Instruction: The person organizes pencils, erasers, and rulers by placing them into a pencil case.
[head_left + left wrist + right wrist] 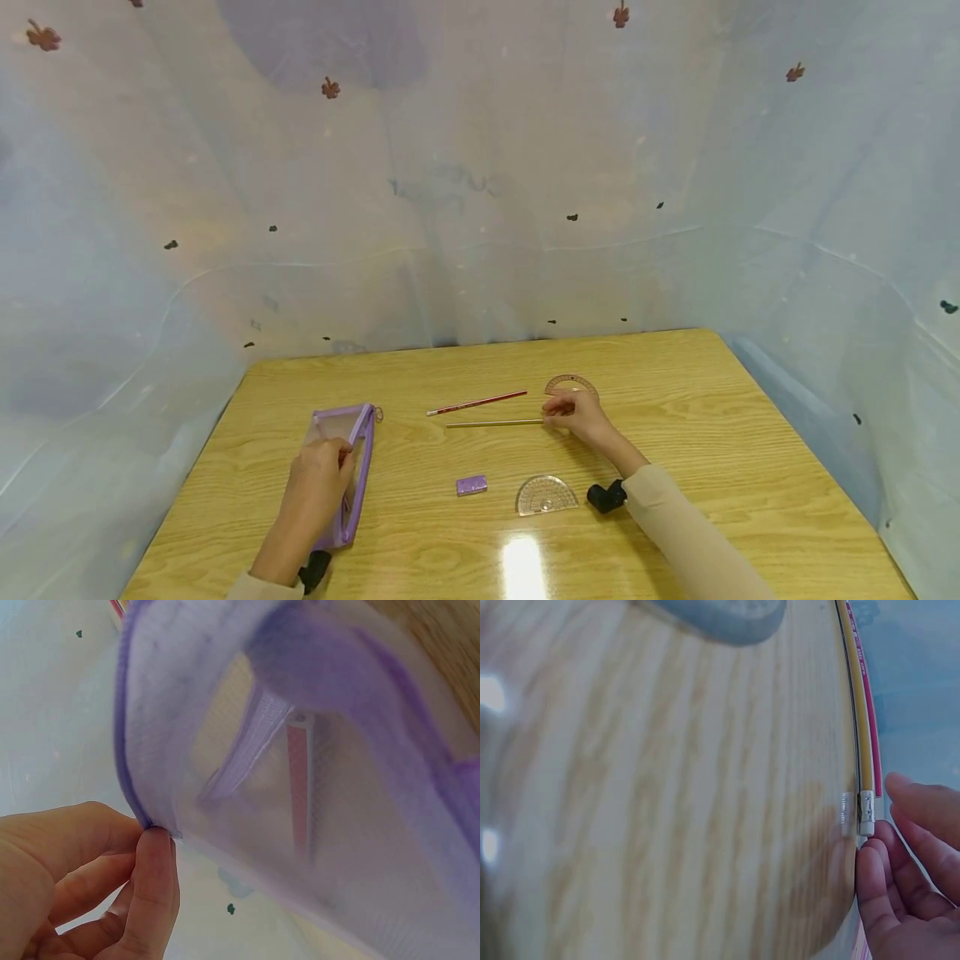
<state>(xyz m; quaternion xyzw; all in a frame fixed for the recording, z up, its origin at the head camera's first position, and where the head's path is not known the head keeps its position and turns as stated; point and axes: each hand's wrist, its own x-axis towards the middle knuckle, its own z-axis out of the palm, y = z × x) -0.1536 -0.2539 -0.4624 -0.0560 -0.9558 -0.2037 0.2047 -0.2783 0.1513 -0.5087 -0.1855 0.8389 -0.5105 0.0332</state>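
My left hand (318,479) pinches the purple-edged rim of a translucent mesh pencil case (352,817) lying at the left of the table. The case gapes, and through its mesh shows a slim pink strip with pale edges (299,787). My right hand (581,417) is at the eraser end of a yellow pencil (864,742) lying on the table. Its thumb stands apart from the fingers, whose tips are close beside the eraser; whether they touch it is unclear. Behind the yellow pencil lies a red pencil (477,403).
A purple eraser (472,485) and a clear protractor (546,496) lie near the front middle of the wooden table (712,433). A reddish protractor (572,380) sits just beyond my right hand. Pale hanging cloth (480,167) encloses the table's back and sides.
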